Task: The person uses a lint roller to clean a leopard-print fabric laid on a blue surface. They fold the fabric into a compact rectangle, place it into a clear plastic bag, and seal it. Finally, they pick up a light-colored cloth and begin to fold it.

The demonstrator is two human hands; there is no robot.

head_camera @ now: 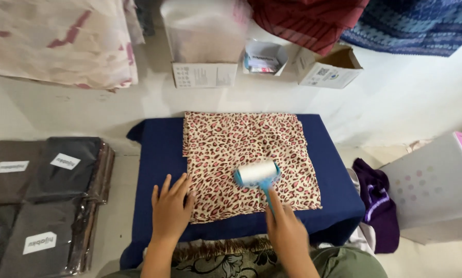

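A folded leopard-print cloth [246, 149] in cream, pink and black lies on a low table covered with dark blue fabric [158, 154]. My left hand [170, 208] rests flat on the cloth's near left corner, fingers spread. My right hand [286, 226] grips the blue handle of a lint roller [257, 175], whose white roll sits on the cloth near its middle right.
Stacks of dark packaged garments [40, 201] with white labels lie at the left. Open cardboard boxes [329, 69] and a clear bag on a box [205, 38] stand beyond the table. A white bin [437, 190] and purple cloth [378, 201] sit at the right. Draped fabrics hang at the back.
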